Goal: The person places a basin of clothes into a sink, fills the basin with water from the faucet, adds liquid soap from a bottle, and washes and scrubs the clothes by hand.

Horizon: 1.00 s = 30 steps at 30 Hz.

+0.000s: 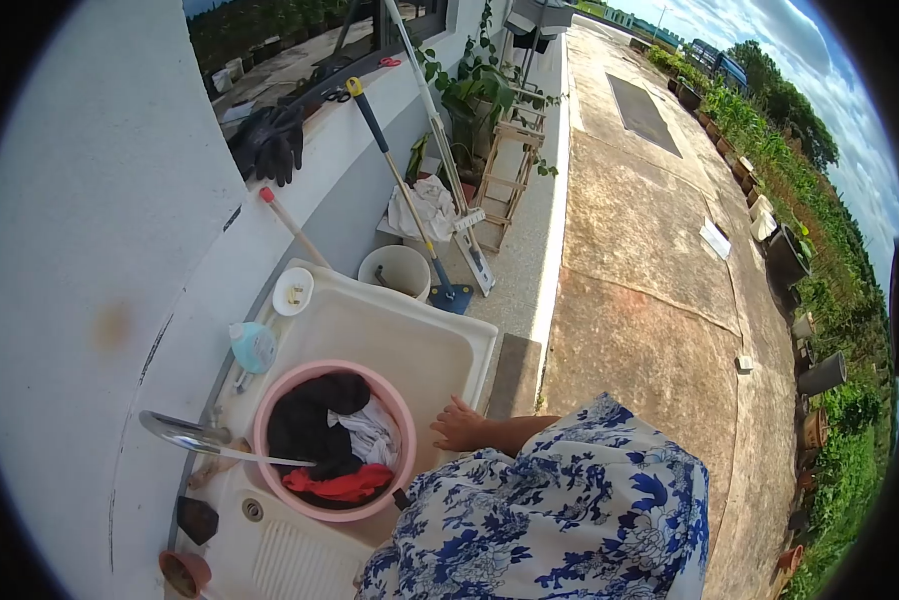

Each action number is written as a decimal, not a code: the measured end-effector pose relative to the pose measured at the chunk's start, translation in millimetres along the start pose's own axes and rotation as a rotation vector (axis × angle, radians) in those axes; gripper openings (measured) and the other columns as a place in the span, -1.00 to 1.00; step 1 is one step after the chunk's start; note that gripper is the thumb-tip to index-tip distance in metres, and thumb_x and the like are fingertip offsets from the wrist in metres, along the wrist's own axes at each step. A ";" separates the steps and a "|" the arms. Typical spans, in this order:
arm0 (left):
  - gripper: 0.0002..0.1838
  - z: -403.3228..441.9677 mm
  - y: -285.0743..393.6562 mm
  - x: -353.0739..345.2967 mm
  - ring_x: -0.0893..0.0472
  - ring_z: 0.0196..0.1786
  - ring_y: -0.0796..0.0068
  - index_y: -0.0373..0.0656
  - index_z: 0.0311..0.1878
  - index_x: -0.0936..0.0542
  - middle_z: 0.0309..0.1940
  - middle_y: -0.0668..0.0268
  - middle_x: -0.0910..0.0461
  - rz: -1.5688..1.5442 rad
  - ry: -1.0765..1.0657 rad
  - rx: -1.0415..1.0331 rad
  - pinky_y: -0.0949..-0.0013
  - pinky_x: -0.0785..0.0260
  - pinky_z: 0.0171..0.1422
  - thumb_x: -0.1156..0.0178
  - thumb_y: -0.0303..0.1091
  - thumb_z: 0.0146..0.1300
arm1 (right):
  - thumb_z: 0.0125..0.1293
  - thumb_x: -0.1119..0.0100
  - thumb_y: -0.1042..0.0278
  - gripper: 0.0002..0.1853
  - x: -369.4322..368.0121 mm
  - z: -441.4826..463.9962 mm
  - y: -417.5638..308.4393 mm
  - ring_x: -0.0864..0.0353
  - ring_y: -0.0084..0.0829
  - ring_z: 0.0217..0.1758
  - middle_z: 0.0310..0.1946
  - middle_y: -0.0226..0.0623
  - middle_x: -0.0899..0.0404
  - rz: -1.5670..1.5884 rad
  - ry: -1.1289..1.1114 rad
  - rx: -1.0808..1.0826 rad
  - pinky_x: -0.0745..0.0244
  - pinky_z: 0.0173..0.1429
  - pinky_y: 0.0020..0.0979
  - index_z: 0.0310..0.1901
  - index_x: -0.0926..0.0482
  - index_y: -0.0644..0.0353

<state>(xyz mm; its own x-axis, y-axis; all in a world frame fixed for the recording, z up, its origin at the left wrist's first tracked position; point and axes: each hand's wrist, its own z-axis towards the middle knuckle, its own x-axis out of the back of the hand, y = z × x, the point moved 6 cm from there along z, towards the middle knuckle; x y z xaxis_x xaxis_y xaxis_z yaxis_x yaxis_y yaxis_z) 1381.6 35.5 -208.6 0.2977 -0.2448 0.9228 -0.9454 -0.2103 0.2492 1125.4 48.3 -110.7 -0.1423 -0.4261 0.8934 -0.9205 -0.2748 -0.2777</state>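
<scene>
over a pale sink (400,322), by a pink basin (344,513), with the right hand (459,427) released

held with fingers loosely spread at the sink's near side; with the basin just ahead of the fingertips, not touching; heaped inside with a black cloth (308,425) farthest from the hand, a white cloth (372,437) nearest the fingers and a red cloth (342,486) ahead to the left; backed, well beyond the grip, by a curved tap (192,434) and, to the right, by a blue bottle (255,348) and a white dish (293,303); unable to tell the left hand's grip.
</scene>
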 end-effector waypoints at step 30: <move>-0.43 -232.3 -122.2 60.3 -0.12 0.42 0.22 0.09 0.23 -0.36 0.38 0.30 -0.14 -0.011 0.223 0.646 -0.32 0.08 0.34 -0.15 -0.18 0.08 | 0.26 0.03 -0.07 -0.55 12.2 1.1 -10.2 -0.35 -0.22 0.19 -0.05 -0.21 -0.53 -0.090 0.035 -0.080 0.24 0.46 0.05 0.02 -0.53 0.07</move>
<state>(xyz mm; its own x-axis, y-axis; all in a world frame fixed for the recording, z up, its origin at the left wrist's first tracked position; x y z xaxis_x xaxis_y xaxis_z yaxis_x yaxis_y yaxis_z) 1484.1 266.3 -115.1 0.2068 -0.0529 0.9769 -0.6525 -0.7515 0.0974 1133.5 45.0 -97.4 -0.0693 -0.3725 0.9254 -0.9561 -0.2400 -0.1682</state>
